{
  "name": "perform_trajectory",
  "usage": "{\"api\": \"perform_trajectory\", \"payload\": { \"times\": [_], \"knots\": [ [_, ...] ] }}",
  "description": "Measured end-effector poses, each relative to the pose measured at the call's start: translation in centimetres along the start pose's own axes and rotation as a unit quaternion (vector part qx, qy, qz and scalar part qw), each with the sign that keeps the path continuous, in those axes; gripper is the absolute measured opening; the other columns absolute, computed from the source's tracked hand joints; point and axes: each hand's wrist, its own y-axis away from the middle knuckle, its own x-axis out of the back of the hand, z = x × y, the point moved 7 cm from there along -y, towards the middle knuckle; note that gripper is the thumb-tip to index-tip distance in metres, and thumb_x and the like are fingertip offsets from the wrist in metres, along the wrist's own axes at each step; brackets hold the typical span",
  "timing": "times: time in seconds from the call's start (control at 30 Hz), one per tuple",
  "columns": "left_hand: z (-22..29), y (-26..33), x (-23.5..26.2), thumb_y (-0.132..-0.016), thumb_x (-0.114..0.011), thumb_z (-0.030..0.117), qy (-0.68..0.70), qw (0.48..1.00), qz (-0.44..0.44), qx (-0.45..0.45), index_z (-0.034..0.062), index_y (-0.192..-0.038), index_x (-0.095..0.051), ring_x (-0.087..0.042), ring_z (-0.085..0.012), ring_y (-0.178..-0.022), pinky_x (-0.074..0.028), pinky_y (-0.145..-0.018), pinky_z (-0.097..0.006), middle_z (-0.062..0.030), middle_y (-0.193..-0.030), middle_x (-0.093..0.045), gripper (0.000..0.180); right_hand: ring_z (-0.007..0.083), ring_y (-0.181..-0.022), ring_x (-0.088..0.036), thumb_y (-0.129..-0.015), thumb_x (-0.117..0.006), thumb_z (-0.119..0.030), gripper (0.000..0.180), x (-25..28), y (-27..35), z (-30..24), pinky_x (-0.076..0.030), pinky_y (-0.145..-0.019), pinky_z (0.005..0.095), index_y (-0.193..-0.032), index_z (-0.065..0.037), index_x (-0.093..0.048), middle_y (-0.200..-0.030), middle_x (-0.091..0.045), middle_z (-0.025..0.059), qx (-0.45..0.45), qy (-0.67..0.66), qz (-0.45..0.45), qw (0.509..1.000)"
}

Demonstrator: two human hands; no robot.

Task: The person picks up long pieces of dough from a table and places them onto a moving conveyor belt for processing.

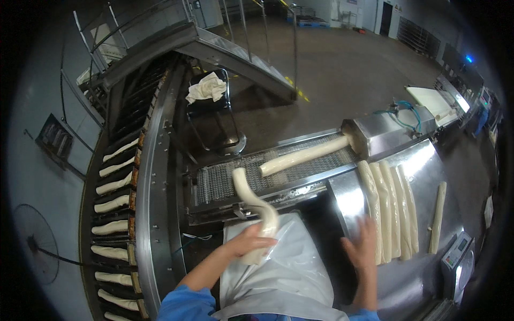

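Observation:
My left hand (249, 242) is closed around a long pale dough roll (251, 200), which bends in an S above my white apron (278, 289). Its far end reaches over the near edge of the mesh conveyor (219, 187). Slightly blurred, my right hand (364, 247) has its thumb and fingers apart at the left edge of the steel table (428, 160). Beside it, several glossy dough rolls (390, 214) lie in a row. Another dough roll (305, 155) rests on the mesh, its far end at the mouth of a steel machine housing (375, 134).
At left, a line of dark trays (113, 227) holds dough pieces behind a metal rail (155, 214). A separate thin dough roll (438, 216) and a digital scale (458, 257) are at right. Beyond the conveyor stand a chair with a cloth (208, 88) and metal steps (246, 59).

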Motion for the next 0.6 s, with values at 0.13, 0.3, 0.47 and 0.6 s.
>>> {"api": "perform_trajectory", "payload": {
  "times": [0.13, 0.3, 0.47, 0.6],
  "knots": [
    [8.1, -0.9, -9.9, -0.082, -0.077, 0.016, 0.086, 0.968, -0.236, 0.014, 0.0007, -0.141, -0.047, -0.063, -0.013, -0.073, -0.054, -0.065, -0.027, -0.005, -0.089, -0.061, 0.068, 0.0396, -0.138, -0.04, -0.074, -0.084, -0.014, 0.079, -2.3, -2.9, -10.1, -0.035, -0.113, 0.0444, -0.142, -0.004, -0.047, -0.145, -0.045, 0.0223, 0.108, -0.233, -0.077, 0.963],
    [12.4, -5.2, -10.9, -0.093, -0.05, 0.068, 0.227, 0.924, -0.293, -0.096, -0.0059, -0.146, -0.037, -0.069, -0.0232, -0.092, -0.056, -0.084, -0.036, -0.024, -0.122, -0.062, 0.092, 0.0276, -0.101, -0.063, -0.073, -0.071, -0.007, 0.044, -1.0, -3.8, -5.4, -0.05, -0.088, 0.0368, -0.116, 0.001, -0.063, -0.108, -0.064, 0.0162, -0.068, -0.263, -0.002, 0.962],
    [12.0, -9.8, -2.9, -0.099, -0.058, 0.042, 0.06, 0.978, -0.049, -0.192, 0.0075, -0.155, -0.03, -0.057, -0.0301, -0.122, -0.048, -0.103, -0.043, -0.0221, -0.14, -0.052, 0.072, 0.0293, -0.092, -0.063, -0.076, -0.066, -0.007, 0.046, 1.7, -0.6, 3.8, -0.051, -0.082, 0.0369, -0.12, 0.001, -0.06, -0.105, -0.062, 0.0193, -0.172, -0.153, 0.06, 0.971],
    [10.0, -10.9, 7.1, -0.084, -0.076, 0.017, -0.463, 0.836, 0.218, -0.198, -0.0034, -0.143, -0.045, -0.049, -0.0381, -0.132, -0.04, -0.109, -0.043, -0.0267, -0.138, -0.053, 0.069, 0.0413, -0.109, -0.058, -0.076, -0.065, -0.007, 0.053, 2.5, 1.0, 4.9, -0.047, -0.094, 0.0474, -0.128, -0.001, -0.056, -0.125, -0.056, 0.026, -0.153, 0.098, 0.135, 0.974]
  ]
}}
